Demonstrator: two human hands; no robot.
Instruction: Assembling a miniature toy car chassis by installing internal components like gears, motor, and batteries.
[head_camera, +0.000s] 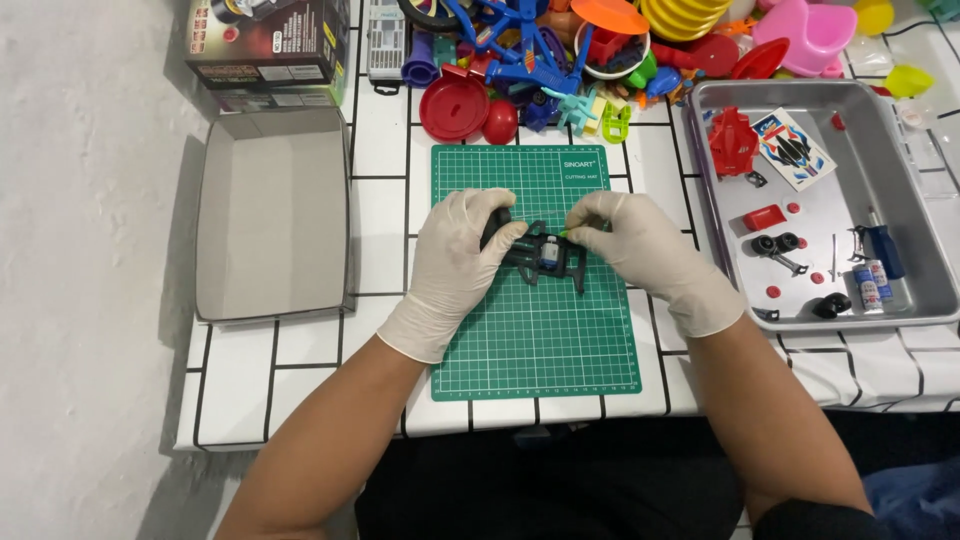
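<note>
Left hand: the white-gloved left hand (455, 262), centre of the frame, has its fingers curled closed around the left end of a small black plastic toy-car chassis (540, 256).
Right hand: the white-gloved right hand (640, 245) pinches at the chassis's upper right edge, fingertips (580, 226) closed on a tiny green part (564, 233); what that part is cannot be told.
Chassis: held just above the green gridded cutting mat (535, 340), between the 2 hands, with a small silver-blue motor block at its middle.
Mat: lies on a white table with black grid lines (300, 370), centre frame.
Grey metal tray (900, 200): right of the frame, holding a red car body shell (732, 140), a sticker sheet (792, 148), black wheels (776, 243) and a blue-handled screwdriver (884, 248).
Open grey cardboard box lid (272, 210): left of the mat.
Heap of coloured plastic toys (560, 60): upper centre.
</note>
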